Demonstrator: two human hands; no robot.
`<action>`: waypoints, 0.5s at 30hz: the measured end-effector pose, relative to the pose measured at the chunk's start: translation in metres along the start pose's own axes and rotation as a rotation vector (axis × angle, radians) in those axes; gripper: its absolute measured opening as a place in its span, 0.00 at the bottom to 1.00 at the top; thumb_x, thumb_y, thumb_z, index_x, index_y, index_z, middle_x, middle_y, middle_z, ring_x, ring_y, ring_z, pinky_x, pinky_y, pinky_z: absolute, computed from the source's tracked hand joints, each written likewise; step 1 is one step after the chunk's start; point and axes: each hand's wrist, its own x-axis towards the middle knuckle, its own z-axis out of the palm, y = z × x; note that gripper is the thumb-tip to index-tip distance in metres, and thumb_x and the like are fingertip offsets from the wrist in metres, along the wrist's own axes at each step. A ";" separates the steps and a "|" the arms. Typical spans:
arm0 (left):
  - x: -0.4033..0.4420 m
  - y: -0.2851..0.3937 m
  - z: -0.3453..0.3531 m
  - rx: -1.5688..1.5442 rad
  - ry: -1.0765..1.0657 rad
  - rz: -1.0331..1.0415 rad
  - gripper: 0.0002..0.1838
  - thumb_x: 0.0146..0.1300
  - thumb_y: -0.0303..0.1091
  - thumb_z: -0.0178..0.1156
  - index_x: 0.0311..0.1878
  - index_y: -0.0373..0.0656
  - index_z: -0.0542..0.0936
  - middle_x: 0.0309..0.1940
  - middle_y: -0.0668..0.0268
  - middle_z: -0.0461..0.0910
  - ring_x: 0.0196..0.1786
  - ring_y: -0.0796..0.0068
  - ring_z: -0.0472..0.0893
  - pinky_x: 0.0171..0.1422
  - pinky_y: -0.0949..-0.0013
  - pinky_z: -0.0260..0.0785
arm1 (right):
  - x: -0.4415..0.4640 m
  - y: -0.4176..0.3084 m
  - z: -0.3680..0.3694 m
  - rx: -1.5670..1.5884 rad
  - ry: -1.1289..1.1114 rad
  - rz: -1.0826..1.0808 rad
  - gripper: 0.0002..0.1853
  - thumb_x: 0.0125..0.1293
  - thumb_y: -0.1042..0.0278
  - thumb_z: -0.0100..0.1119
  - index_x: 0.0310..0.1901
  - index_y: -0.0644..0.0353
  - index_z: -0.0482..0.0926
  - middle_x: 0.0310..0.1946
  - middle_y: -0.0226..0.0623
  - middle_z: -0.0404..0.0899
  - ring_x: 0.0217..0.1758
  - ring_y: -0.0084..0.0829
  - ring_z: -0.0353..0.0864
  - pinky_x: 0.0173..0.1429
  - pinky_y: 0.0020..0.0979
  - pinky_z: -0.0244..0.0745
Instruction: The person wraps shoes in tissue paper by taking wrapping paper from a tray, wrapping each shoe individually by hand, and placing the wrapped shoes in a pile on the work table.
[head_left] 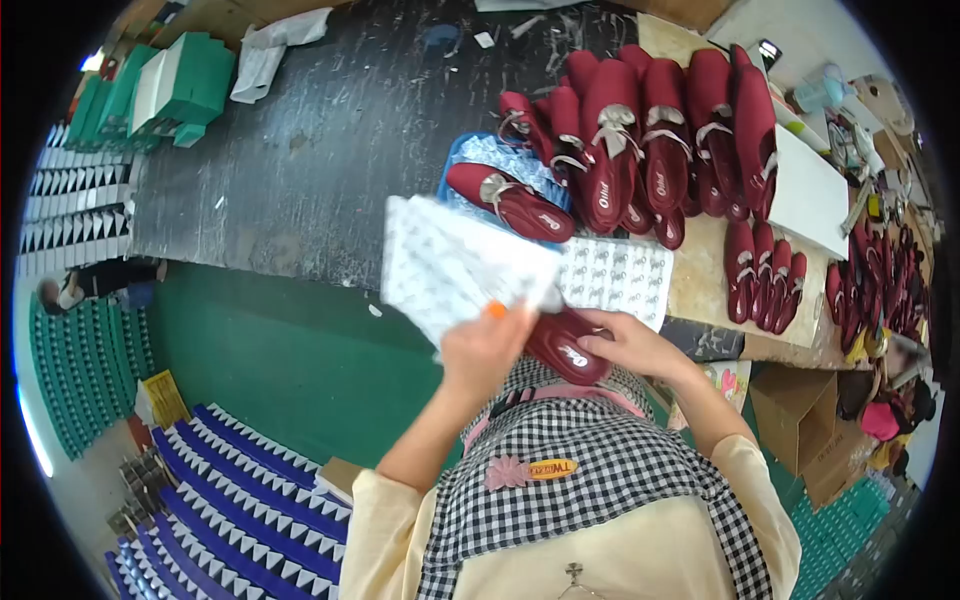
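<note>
My right hand [637,346] grips a dark red slipper [566,348] by its heel end, thumb beside the pale lettering on the insole. The closed fingers of my left hand [486,350] hold white printed paper [465,262], blurred by motion, which hides the slipper's toe end. A small orange thing [495,309] shows at my left fingers; its kind is unclear. Beyond the paper, another dark red slipper [515,205] with a silvery bow lies across a blue basket [447,165]. A sheet with rows of printed marks [625,277] lies on the table beside my hands.
Several red slippers [612,150] stand crowded at the back right of the dark table [310,150], with smaller ones [765,275] nearer. Green boxes [185,90] are stacked at the far left. An open cardboard box [795,415] sits at right, below table height.
</note>
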 end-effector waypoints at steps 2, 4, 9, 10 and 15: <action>0.001 -0.004 -0.008 -0.025 0.081 -0.007 0.08 0.57 0.38 0.68 0.41 0.51 0.86 0.19 0.73 0.71 0.11 0.75 0.62 0.16 0.72 0.56 | 0.013 0.003 -0.003 0.278 -0.023 -0.029 0.23 0.70 0.66 0.56 0.65 0.60 0.71 0.43 0.36 0.84 0.41 0.32 0.85 0.42 0.28 0.81; -0.018 -0.023 -0.022 -0.108 -0.079 -0.253 0.05 0.56 0.37 0.68 0.35 0.49 0.85 0.20 0.72 0.74 0.13 0.75 0.64 0.17 0.72 0.56 | 0.010 -0.021 0.010 0.542 -0.070 0.091 0.23 0.69 0.67 0.56 0.63 0.66 0.71 0.43 0.37 0.84 0.41 0.31 0.85 0.42 0.27 0.81; -0.019 -0.048 -0.054 -0.368 0.223 -0.323 0.05 0.50 0.27 0.68 0.24 0.42 0.81 0.19 0.66 0.77 0.19 0.74 0.70 0.22 0.71 0.61 | 0.166 -0.108 0.073 0.724 0.071 -0.225 0.20 0.67 0.70 0.55 0.60 0.64 0.74 0.49 0.41 0.82 0.50 0.29 0.82 0.47 0.26 0.80; -0.014 -0.078 -0.067 -0.325 0.311 -0.412 0.05 0.46 0.25 0.69 0.26 0.41 0.82 0.19 0.66 0.76 0.18 0.75 0.68 0.23 0.72 0.61 | 0.201 -0.141 0.074 0.570 0.066 -0.374 0.18 0.67 0.68 0.55 0.57 0.63 0.76 0.47 0.38 0.82 0.47 0.28 0.82 0.46 0.26 0.79; 0.018 -0.150 -0.098 -0.619 0.518 -0.844 0.13 0.63 0.24 0.61 0.23 0.32 0.74 0.18 0.73 0.67 0.21 0.81 0.58 0.26 0.75 0.55 | 0.219 -0.200 0.098 0.421 -0.015 -0.426 0.07 0.61 0.67 0.61 0.34 0.62 0.81 0.29 0.28 0.82 0.29 0.18 0.75 0.35 0.21 0.70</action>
